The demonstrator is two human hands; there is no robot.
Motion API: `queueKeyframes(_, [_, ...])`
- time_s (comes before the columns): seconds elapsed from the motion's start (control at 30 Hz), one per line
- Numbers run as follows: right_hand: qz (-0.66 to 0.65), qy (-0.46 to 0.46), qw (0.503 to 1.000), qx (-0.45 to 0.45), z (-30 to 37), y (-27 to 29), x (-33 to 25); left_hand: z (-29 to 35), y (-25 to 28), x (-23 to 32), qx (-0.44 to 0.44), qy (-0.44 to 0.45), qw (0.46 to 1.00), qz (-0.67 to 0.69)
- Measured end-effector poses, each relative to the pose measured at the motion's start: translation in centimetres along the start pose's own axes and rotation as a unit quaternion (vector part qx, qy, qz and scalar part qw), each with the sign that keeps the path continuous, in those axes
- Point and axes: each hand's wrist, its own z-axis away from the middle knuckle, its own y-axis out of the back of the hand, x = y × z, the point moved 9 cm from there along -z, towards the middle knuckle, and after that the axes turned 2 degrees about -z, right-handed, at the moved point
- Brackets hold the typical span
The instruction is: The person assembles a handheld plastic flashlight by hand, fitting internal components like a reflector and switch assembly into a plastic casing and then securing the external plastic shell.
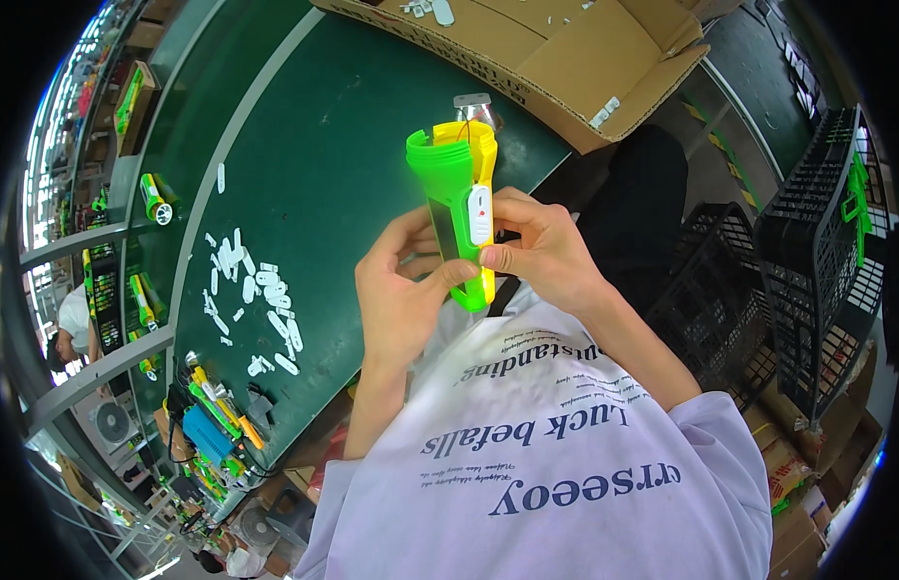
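A flashlight housing [449, 184] with a green shell and a yellow shell is held upright between my two hands, above the near edge of the green table. The shells stand slightly apart at the top. My left hand [399, 282] grips the green side, its thumb on the lower part and its other fingers partly hidden behind. My right hand [546, 242] holds the yellow side, with the thumb at the lower end of a white switch plate [480, 215] set along the seam. A silvery, cup-shaped part [475, 108] shows just behind the housing's open top; a thin wire is visible there.
Many small white plastic pieces [275, 295] lie scattered on the green table [314, 145]. An open cardboard box [585, 77] stands at the far side. Black plastic crates [807, 261] are at right. Finished-looking flashlights [157, 200] lie beyond the left rail; a blue object [207, 434] sits near left.
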Motion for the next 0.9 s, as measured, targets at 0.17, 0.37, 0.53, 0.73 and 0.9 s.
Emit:
queueKeyframes(0.17, [0.116, 0.021, 0.993, 0.003, 0.4, -1.2, -1.6, -0.2, 1.3, 0.3, 0.032, 0.011, 0.998, -0.044])
queueKeyframes(0.37, [0.271, 0.074, 0.96, -0.009, 0.5, -3.0, -3.1, -0.3, 2.2, -0.1, 0.052, 0.036, 0.996, -0.06])
queueKeyframes(0.53, [0.394, 0.104, 0.913, 0.026, 0.3, -3.6, -3.8, 0.3, 1.8, 1.0, 0.08, 0.018, 0.994, -0.075])
queueKeyframes(0.73, [0.368, 0.094, 0.925, 0.026, -0.6, -4.1, -3.0, 1.1, 1.7, 1.5, 0.108, -0.05, 0.989, -0.084])
queueKeyframes(0.9, [0.345, 0.113, 0.931, 0.049, -1.9, -4.4, -1.6, 1.8, 2.4, 2.5, 0.164, -0.147, 0.958, -0.183])
